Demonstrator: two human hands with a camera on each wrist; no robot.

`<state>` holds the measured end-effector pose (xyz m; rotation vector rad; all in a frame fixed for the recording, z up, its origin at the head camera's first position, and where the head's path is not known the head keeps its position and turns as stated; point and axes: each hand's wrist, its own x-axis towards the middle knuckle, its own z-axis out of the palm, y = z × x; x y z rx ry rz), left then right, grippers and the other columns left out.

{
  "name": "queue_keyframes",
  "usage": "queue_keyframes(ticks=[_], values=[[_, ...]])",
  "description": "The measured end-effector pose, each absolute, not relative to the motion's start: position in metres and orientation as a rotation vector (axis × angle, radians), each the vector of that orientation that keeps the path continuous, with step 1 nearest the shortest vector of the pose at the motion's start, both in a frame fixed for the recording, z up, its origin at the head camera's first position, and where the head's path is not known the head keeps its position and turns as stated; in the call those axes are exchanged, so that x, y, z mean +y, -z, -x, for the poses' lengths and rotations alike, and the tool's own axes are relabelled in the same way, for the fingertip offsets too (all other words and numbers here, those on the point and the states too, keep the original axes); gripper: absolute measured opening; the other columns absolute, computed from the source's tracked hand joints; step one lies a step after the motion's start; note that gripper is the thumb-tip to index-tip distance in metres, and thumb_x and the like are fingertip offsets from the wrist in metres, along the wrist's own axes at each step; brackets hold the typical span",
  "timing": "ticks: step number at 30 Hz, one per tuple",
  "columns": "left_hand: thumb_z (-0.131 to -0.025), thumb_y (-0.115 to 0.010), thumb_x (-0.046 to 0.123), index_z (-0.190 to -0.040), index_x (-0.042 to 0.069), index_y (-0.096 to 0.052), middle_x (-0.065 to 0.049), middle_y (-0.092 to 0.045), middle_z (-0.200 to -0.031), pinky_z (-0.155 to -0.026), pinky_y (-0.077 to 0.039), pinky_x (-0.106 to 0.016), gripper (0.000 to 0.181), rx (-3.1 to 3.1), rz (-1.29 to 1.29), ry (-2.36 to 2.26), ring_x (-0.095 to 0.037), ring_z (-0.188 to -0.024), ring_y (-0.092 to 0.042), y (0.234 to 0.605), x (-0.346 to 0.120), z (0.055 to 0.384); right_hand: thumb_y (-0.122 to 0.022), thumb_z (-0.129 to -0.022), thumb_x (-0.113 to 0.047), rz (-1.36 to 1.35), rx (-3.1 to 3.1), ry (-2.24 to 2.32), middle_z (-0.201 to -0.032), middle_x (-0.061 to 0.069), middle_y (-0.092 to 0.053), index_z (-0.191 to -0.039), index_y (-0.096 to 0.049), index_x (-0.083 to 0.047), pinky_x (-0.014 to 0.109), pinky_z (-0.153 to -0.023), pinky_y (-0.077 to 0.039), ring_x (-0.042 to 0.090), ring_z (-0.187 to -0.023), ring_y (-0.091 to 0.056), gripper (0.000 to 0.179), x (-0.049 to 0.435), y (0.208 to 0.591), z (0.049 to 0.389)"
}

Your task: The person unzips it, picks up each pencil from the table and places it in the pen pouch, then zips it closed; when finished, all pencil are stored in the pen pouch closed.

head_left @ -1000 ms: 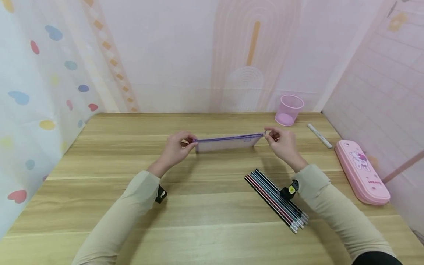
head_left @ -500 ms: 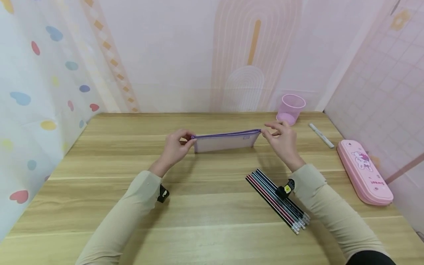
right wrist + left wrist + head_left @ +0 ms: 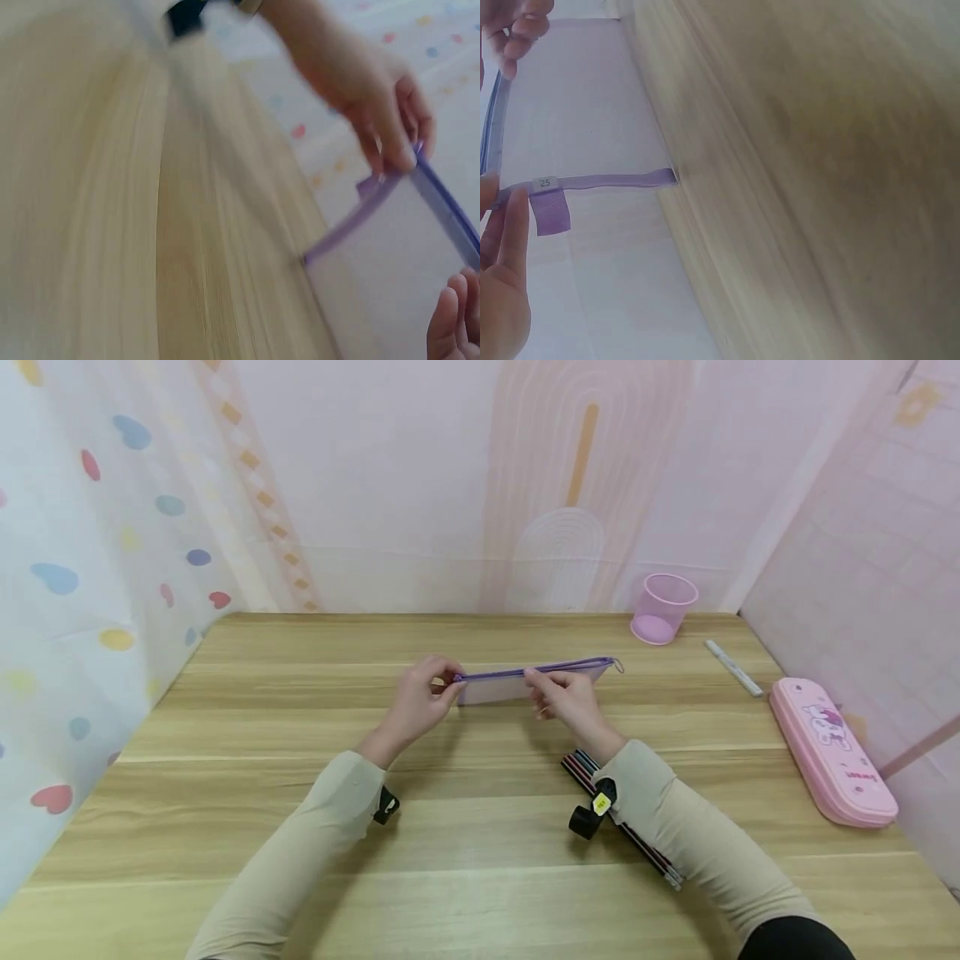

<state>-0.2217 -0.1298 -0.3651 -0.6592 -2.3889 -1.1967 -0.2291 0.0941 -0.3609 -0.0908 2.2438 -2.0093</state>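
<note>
One pale see-through rectangular pouch (image 3: pixel 491 692) w/ purple zip (image 3: pixel 495 676), upright over wood-grain table (image 3: pixel 450 893)

Head: pinching pouch's L end w/ L hand (image 3: pixel 422 697); R hand (image 3: pixel 567 700) at mid-zip, can't tell if gripping.
L wrist: pinching by small white "25" tag (image 3: pixel 545 182).
R wrist: pinching w/ L, R fingers cropped.
</note>
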Motion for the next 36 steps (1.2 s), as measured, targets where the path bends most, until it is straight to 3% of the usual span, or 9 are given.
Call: queue_keyframes(ticks=[3,6,12,16,22,27,30,36], values=[[-0.08,-0.062,0.001,-0.084,0.0,-0.061,-0.011,-0.059,-0.082,-0.063,-0.056,-0.021,0.005,-2.384,0.692,1.186,-0.017,-0.074,-0.057,0.366,-0.128,0.222,-0.058,-0.085,-0.032,-0.139,1.978,2.132,-0.063,-0.003,-0.059,-0.088,-0.062,-0.001,0.022,-0.05,-0.05,0.009,-0.052,-0.053,0.031,0.091,0.356,0.228],[-0.079,-0.061,-0.002,-0.083,0.0,-0.061,-0.011,-0.059,-0.081,-0.063,-0.056,-0.022,0.005,-2.381,0.728,1.191,-0.017,-0.073,-0.056,0.369,-0.13,0.222,-0.057,-0.086,-0.026,-0.234,1.887,2.174,-0.061,-0.005,-0.058,-0.085,-0.059,-0.002,0.019,-0.048,-0.048,0.008,-0.051,-0.051,0.024,0.089,0.351,0.226],[-0.078,-0.061,-0.004,-0.085,0.001,-0.061,-0.009,-0.058,-0.084,-0.067,-0.055,-0.019,0.008,-2.432,0.78,1.158,-0.017,-0.076,-0.058,0.371,-0.13,0.22,-0.055,-0.087,-0.017,-0.25,1.927,2.16,-0.063,-0.005,-0.058,-0.103,-0.055,0.007,0.017,-0.048,-0.048,0.006,-0.051,-0.051,0.029,0.088,0.355,0.227],[-0.077,-0.063,-0.003,-0.086,0.001,-0.061,-0.009,-0.06,-0.086,-0.068,-0.055,-0.016,0.011,-2.488,0.831,1.128,-0.017,-0.077,-0.06,0.371,-0.131,0.22,-0.053,-0.088,-0.012,-0.252,1.945,2.156,-0.062,-0.005,-0.057,-0.102,-0.055,0.008,0.016,-0.048,-0.047,0.006,-0.051,-0.05,0.025,0.088,0.356,0.228],[-0.072,-0.073,0.014,-0.088,0.006,-0.064,-0.004,-0.062,-0.08,-0.059,-0.051,-0.019,0.02,-2.641,0.92,0.9,-0.015,-0.067,-0.056,0.362,-0.129,0.218,-0.054,-0.087,-0.01,-0.214,1.944,2.072,-0.059,-0.004,-0.055,-0.092,-0.054,0.005,0.015,-0.046,-0.045,0.007,-0.049,-0.048,0.017,0.09,0.359,0.229],[-0.076,-0.069,0.028,-0.09,0.01,-0.064,0.0,-0.063,-0.08,-0.058,-0.046,-0.02,0.024,-2.789,0.991,0.637,-0.01,-0.068,-0.055,0.35,-0.113,0.219,-0.055,-0.087,-0.012,-0.139,2.003,1.933,-0.062,-0.002,-0.054,-0.099,-0.053,0.011,0.015,-0.046,-0.046,0.005,-0.049,-0.049,0.026,0.09,0.36,0.227],[-0.08,-0.065,0.023,-0.096,0.01,-0.063,-0.001,-0.063,-0.085,-0.06,-0.049,-0.02,0.021,-2.829,1.034,0.631,-0.01,-0.07,-0.057,0.346,-0.099,0.222,-0.054,-0.088,-0.013,-0.09,2.043,1.874,-0.064,-0.001,-0.054,-0.102,-0.052,0.013,0.015,-0.047,-0.046,0.005,-0.049,-0.049,0.03,0.088,0.361,0.226],[-0.083,-0.061,0.011,-0.107,0.007,-0.06,-0.004,-0.061,-0.089,-0.062,-0.05,-0.02,0.024,-2.818,1.06,0.757,-0.011,-0.072,-0.057,0.341,-0.078,0.228,-0.053,-0.088,-0.014,-0.043,2.068,1.862,-0.063,-0.001,-0.054,-0.093,-0.053,0.011,0.016,-0.047,-0.046,0.006,-0.051,-0.049,0.025,0.088,0.362,0.223]])
